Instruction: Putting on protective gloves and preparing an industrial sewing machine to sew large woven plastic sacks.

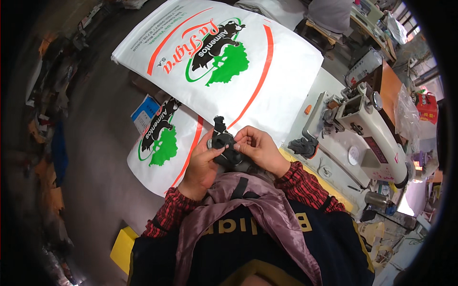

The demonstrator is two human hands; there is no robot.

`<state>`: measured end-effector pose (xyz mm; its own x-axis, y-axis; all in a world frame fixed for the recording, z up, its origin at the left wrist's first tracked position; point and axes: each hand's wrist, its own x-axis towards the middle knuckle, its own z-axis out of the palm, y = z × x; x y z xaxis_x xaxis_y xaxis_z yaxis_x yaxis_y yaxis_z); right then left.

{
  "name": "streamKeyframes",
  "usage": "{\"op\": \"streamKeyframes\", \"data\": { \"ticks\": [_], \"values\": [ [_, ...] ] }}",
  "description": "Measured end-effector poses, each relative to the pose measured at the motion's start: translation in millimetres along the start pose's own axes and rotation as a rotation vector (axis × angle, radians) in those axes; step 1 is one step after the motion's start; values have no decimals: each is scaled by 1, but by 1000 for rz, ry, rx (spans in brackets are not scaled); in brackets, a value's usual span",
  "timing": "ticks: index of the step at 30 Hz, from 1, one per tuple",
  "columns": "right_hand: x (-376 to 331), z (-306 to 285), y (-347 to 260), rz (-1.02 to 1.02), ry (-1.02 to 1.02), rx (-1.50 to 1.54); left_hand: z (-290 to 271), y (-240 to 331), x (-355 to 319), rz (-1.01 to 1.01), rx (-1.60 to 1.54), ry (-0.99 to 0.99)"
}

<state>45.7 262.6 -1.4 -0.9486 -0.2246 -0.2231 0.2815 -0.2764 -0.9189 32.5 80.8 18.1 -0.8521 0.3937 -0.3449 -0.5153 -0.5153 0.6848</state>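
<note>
Close to my body, both hands hold a small dark grey and black cloth piece; its exact kind cannot be made out. My left hand grips its left side, thumb on top. On the other side, the fingertips of my right hand pinch its edge. A narrow black strip sticks up from the piece. Just beyond lies a large white printed sack with green, red and black print. A second such sack lies partly under it, left of my left hand.
To the right stands a white sewing machine, with a crumpled dark grey cloth bundle beside it. A blue-and-white packet lies by the sacks. At lower left is a yellow block-like object. A metal cylinder stands near the machine.
</note>
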Motion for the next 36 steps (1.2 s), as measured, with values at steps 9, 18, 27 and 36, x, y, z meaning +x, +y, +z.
{"op": "streamKeyframes", "data": {
  "ticks": [9,18,27,36],
  "values": [
    [6,0,3,-2,-129,-187,6,5,-13,50,-150,8],
    [10,14,-42,-417,-100,-680,13,3,-19,159,-26,156],
    [19,-6,-47,22,-140,-43,8,-11,-15,148,145,21],
    [15,-10,-41,21,23,8,20,-5,-10,44,-33,-25]
  ]
}}
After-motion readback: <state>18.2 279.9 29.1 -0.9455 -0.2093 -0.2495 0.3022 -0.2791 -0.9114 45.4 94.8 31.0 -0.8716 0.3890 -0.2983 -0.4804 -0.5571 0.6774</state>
